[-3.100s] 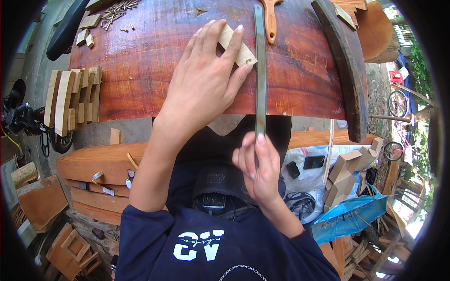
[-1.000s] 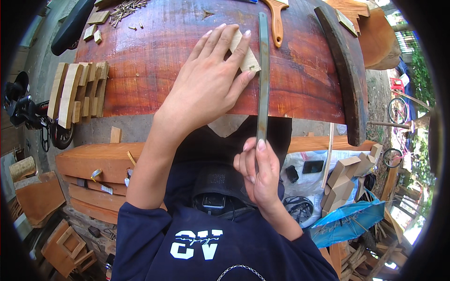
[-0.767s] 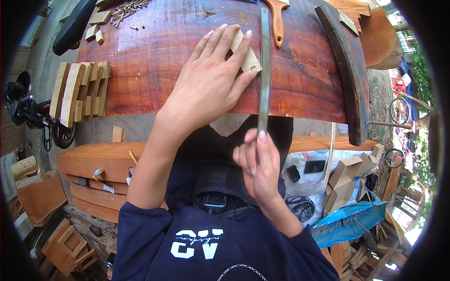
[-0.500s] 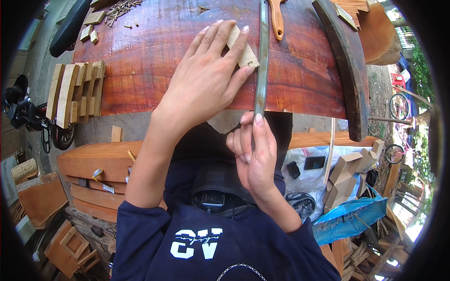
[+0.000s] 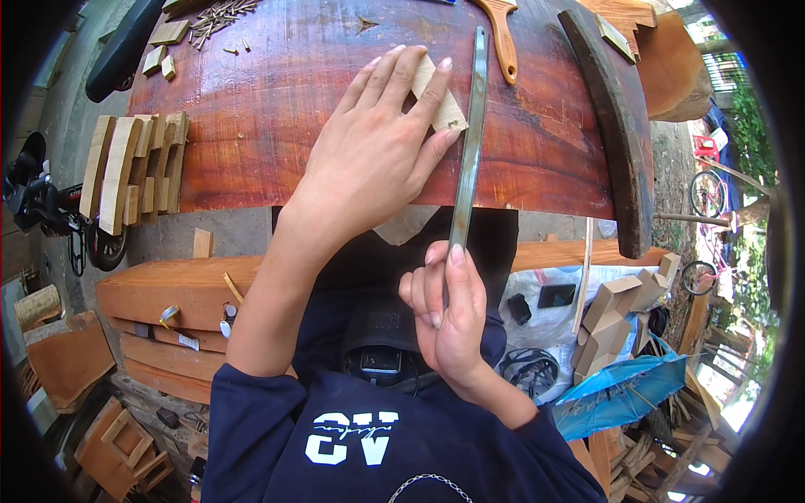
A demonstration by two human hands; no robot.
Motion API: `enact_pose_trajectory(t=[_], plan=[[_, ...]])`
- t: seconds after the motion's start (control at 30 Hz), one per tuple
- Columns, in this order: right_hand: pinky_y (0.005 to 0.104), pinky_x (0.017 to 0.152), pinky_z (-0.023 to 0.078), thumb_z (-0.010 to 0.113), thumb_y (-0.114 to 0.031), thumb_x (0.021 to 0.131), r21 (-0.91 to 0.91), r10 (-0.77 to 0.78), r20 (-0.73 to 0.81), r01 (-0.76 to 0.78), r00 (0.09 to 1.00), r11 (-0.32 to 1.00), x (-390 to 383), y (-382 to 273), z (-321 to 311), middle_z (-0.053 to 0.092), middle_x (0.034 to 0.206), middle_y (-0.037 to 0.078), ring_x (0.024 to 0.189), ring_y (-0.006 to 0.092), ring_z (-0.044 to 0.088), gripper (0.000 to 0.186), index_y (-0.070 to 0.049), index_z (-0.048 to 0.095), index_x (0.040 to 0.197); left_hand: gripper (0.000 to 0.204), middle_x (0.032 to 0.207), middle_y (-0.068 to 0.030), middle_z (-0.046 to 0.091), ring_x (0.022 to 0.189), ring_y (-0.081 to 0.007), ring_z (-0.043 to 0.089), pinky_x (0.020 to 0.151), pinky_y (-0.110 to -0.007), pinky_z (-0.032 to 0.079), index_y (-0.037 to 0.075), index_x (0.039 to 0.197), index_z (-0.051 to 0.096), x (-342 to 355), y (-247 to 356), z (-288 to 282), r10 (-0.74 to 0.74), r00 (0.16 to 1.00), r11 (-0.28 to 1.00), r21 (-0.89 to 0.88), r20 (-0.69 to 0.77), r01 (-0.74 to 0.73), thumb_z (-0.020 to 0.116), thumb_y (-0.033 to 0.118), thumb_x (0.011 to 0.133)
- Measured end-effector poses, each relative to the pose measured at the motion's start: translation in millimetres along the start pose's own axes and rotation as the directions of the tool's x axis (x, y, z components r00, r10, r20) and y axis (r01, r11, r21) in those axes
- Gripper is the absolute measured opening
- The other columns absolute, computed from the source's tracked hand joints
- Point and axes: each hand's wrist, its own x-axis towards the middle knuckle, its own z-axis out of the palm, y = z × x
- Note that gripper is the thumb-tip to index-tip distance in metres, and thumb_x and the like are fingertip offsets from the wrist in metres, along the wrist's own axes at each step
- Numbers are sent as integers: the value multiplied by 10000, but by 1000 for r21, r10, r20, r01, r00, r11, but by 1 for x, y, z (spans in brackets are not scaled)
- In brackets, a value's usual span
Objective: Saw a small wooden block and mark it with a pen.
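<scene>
A small pale wooden block [image 5: 449,116] lies tilted on the reddish-brown glossy tabletop [image 5: 251,126]. My left hand [image 5: 369,142] spreads over it, fingers pressing its upper side and thumb at its near end; a small dark notch or hole shows there. In my right hand [image 5: 449,306], fingers curled, is the near end of a long flat metal bar [image 5: 470,151], greenish-grey and narrow. The bar runs away from me along the block's right edge, and its rounded far end shows. Whether bar and block touch is hard to tell.
A paintbrush [image 5: 504,50] lies beyond the bar. Curved wooden pieces [image 5: 126,168] stack at the table's left edge, near scattered wooden pegs [image 5: 220,18]. A dark curved timber [image 5: 608,126] lies along the right. Below are planks [image 5: 159,293], a phone [image 5: 557,295] and a blue umbrella [image 5: 620,394].
My right hand has drawn the metal bar back toward me, so its far end now shows. The bar leans slightly more to the right at the top. My left hand stays on the block.
</scene>
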Motion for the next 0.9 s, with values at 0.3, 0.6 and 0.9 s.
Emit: enact_pose_trajectory(t=[0.3, 0.6, 0.9], plan=[[282, 588, 343, 330, -295, 1235, 12, 7, -3, -7, 1000, 1000, -3, 1, 3, 358, 568, -34, 502, 80, 306, 391, -9, 576, 1135, 647, 1685, -253, 419, 1557, -446, 413, 1305, -516, 320, 81, 1674, 430, -1, 1, 1, 8, 1000, 1000, -2, 1, -8, 545, 415, 1132], [282, 580, 343, 330, -301, 1235, 46, -4, -24, 5, 1000, 999, -4, 5, 9, 351, 568, -34, 503, 76, 307, 389, -14, 571, 1129, 638, 1696, -250, 409, 1558, -455, 411, 1301, -522, 321, 88, 1671, 438, -2, -1, 0, 9, 1000, 1000, -3, 11, -9, 531, 426, 1138], [281, 596, 366, 328, -294, 1237, -17, -40, -46, 40, 998, 999, 1, 6, 13, 371, 592, -25, 526, 79, 339, 417, 29, 586, 1174, 640, 1699, -245, 404, 1559, -456, 407, 1305, -522, 315, 98, 1677, 431, -1, 0, 0, 4, 1000, 1000, 14, 9, -4, 524, 435, 1141]])
